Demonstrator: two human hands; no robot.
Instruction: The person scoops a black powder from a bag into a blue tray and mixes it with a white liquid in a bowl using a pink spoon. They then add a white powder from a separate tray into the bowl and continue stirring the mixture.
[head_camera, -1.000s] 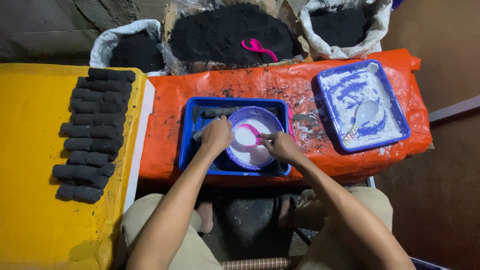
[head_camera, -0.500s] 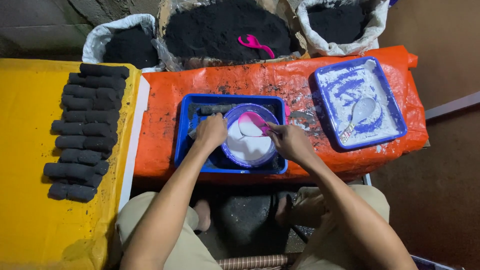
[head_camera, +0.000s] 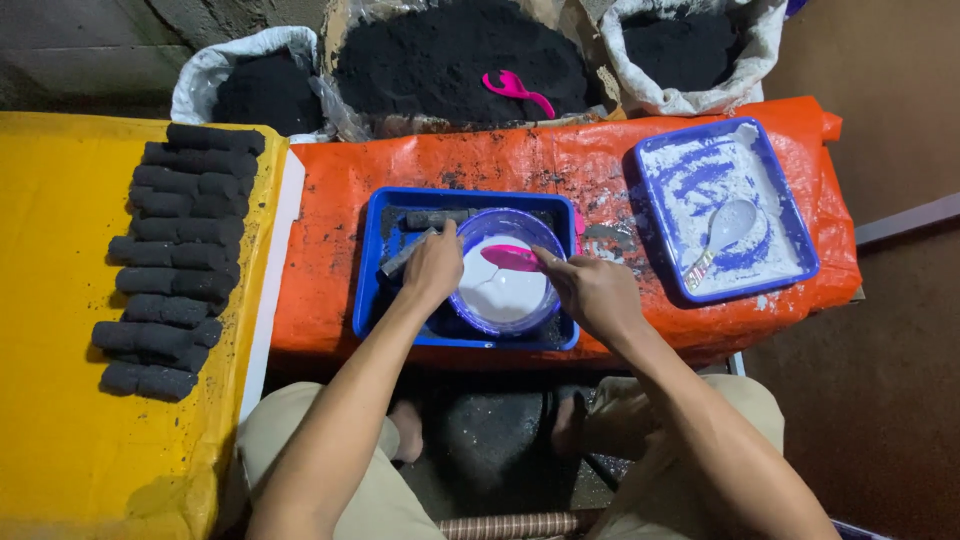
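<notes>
**A:** So your right hand is pinching the pink scoop by its handle end, with the scoop's head lying over the white powder in the round purple bowl. That bowl sits inside the blue tray on the orange worktop. The scoop looks like thin, stiff plastic, so I'd guess it's very light and easy to flick; gripping it near the handle end like you do seems right.

**B:** And your left hand?

**A:** It's curled over the bowl's left rim, holding it steady. The bowl looks like light plastic too, so it would probably slide without that hand on it. The powder looks fine and loose, which makes it easy to spill.

**B:** What else is around you?

**A:** There's a grey tube in the tray by your left hand. To the right sits a square blue tray dusted with white powder, with a white spoon lying in it. Behind the worktop you have three sacks of black powder, and a second pink scoop lies on the middle one. On the yellow surface to your left, black briquettes are stacked in rows.
</notes>
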